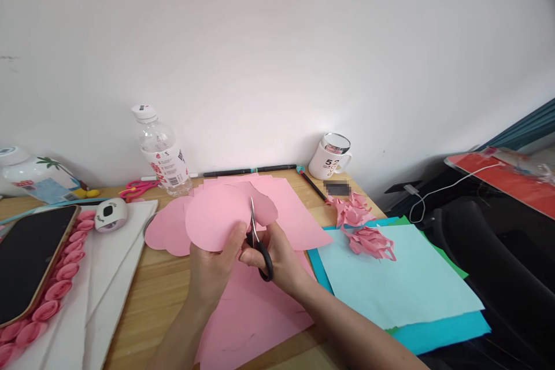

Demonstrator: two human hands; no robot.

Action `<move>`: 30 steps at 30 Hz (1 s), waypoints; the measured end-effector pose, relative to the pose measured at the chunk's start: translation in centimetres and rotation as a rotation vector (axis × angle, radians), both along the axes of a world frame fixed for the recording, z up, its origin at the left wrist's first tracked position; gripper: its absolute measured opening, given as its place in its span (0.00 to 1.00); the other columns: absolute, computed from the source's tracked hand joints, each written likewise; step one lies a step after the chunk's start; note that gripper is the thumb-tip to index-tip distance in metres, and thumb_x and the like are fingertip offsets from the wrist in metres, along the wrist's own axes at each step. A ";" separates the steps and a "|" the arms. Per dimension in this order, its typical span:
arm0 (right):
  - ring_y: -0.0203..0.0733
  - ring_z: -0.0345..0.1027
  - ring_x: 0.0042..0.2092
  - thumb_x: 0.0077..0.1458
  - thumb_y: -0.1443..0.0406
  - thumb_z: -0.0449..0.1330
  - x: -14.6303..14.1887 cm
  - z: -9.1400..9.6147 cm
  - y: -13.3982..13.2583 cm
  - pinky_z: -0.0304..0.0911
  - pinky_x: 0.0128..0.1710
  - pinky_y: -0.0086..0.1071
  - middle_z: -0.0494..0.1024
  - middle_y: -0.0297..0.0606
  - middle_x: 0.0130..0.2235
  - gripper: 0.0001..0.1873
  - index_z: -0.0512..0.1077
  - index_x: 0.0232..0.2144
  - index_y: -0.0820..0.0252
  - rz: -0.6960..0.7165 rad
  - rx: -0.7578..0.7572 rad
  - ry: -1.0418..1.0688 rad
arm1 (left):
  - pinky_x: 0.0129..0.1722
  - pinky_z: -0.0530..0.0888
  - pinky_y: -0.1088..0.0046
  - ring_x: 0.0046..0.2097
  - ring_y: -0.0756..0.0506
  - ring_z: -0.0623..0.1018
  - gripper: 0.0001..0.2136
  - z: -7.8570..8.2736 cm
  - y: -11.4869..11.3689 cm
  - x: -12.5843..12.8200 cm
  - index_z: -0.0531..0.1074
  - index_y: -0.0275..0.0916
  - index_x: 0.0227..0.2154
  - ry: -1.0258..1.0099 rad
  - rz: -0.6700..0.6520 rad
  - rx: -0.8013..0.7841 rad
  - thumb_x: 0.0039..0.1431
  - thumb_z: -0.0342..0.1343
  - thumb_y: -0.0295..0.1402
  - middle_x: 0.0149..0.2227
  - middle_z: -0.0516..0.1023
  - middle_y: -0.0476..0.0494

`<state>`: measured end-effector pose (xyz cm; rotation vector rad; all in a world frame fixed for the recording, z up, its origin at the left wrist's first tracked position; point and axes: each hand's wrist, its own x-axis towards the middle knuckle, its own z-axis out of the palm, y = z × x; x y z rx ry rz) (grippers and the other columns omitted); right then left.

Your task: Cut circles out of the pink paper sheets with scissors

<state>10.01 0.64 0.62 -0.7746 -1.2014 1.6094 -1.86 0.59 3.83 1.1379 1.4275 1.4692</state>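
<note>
My left hand [213,269] pinches the lower edge of a rounded pink paper cut-out [217,217] held up above the wooden table [150,295]. My right hand [281,260] grips black-handled scissors [259,245], fingers through the loops. The blades point upward and sit in the paper's right side. More pink sheets [255,312] lie flat under both hands, and another rounded pink shape [167,231] rests behind the cut-out.
Pink paper scraps [366,231] lie on light blue sheets [403,277] to the right. A water bottle [162,153], white mug [330,157], pens and pink scissors [139,188] line the wall. At left are a phone [30,260], pink curled petals [60,283], white paper and a punch [111,214].
</note>
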 end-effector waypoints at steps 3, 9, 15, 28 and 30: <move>0.31 0.52 0.23 0.41 0.54 0.71 0.0 -0.1 0.0 0.48 0.22 0.26 0.64 0.25 0.22 0.33 0.56 0.41 0.55 -0.004 0.003 -0.007 | 0.25 0.76 0.73 0.29 0.44 0.79 0.13 0.1 0.0 0.0 0.74 0.36 0.28 -0.001 0.001 0.000 0.38 0.64 0.37 0.26 0.80 0.45; 0.31 0.53 0.23 0.41 0.56 0.71 -0.1 -0.1 0.1 0.50 0.22 0.26 0.64 0.24 0.22 0.29 0.56 0.35 0.56 -0.037 0.016 -0.044 | 0.21 0.74 0.74 0.27 0.45 0.79 0.13 -0.1 -0.2 -0.2 0.75 0.36 0.30 0.041 0.000 0.032 0.40 0.63 0.36 0.27 0.81 0.45; 0.32 0.57 0.22 0.40 0.58 0.70 -0.1 -0.1 0.1 0.53 0.21 0.26 0.66 0.24 0.21 0.29 0.57 0.38 0.56 -0.056 0.019 -0.060 | 0.19 0.73 0.75 0.19 0.48 0.74 0.10 -0.3 -0.2 -0.3 0.74 0.37 0.21 0.066 -0.076 0.057 0.47 0.59 0.39 0.17 0.75 0.50; 0.35 0.61 0.21 0.41 0.57 0.69 0.0 0.1 0.2 0.55 0.19 0.26 0.67 0.24 0.18 0.30 0.59 0.41 0.58 -0.071 0.017 -0.115 | 0.17 0.73 0.75 0.19 0.48 0.75 0.10 -0.5 0.0 -0.2 0.74 0.37 0.20 0.078 -0.026 0.095 0.47 0.60 0.39 0.16 0.75 0.49; 0.34 0.61 0.20 0.41 0.57 0.69 0.0 0.3 0.1 0.56 0.19 0.26 0.68 0.24 0.18 0.30 0.58 0.41 0.59 -0.066 0.015 -0.115 | 0.19 0.74 0.75 0.23 0.45 0.78 0.10 -0.6 0.0 -0.3 0.74 0.37 0.21 0.086 0.016 0.098 0.45 0.62 0.39 0.20 0.78 0.47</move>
